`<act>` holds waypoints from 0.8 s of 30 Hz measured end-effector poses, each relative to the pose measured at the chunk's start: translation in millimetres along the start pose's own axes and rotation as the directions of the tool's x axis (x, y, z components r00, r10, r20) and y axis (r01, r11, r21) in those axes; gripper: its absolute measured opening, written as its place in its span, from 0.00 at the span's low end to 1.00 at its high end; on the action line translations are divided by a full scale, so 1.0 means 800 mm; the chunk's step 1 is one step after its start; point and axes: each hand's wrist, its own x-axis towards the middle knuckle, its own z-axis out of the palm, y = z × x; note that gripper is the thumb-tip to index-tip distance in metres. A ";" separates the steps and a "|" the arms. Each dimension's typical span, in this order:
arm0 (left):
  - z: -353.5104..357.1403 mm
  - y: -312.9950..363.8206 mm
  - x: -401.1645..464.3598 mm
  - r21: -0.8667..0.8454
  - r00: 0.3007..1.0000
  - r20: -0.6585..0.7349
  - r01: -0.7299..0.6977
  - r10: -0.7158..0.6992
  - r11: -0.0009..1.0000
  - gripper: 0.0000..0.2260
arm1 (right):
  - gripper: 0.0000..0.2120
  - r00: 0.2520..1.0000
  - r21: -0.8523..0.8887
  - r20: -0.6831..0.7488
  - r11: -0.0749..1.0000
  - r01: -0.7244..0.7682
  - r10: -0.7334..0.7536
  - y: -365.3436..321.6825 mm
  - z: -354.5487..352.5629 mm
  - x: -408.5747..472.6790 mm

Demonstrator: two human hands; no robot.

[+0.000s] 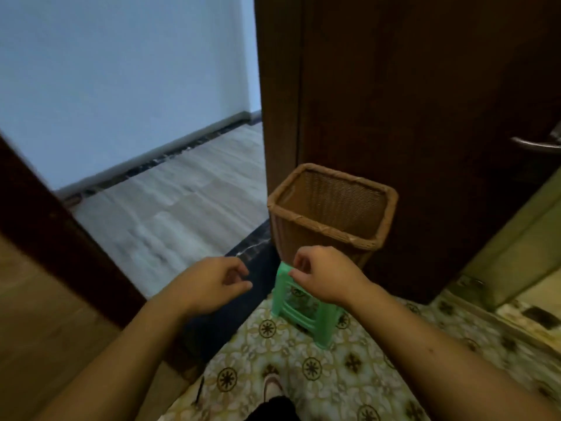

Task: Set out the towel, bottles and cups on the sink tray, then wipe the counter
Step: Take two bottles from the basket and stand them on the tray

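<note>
both hands hold nothing, fingers loosely curled: the left hand (212, 282) hangs left of the green stool (299, 311), the right hand (323, 275) above its top. a wicker basket (332, 208) stands on the stool, against a dark wooden door (425, 86). towel, bottles and cups are out of view.
</note>
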 end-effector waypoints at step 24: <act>0.070 0.046 0.562 -0.130 0.974 0.221 -0.020 0.048 0.991 0.04 | 0.06 0.875 -0.057 0.256 0.910 -0.410 0.410 0.350 -0.091 0.295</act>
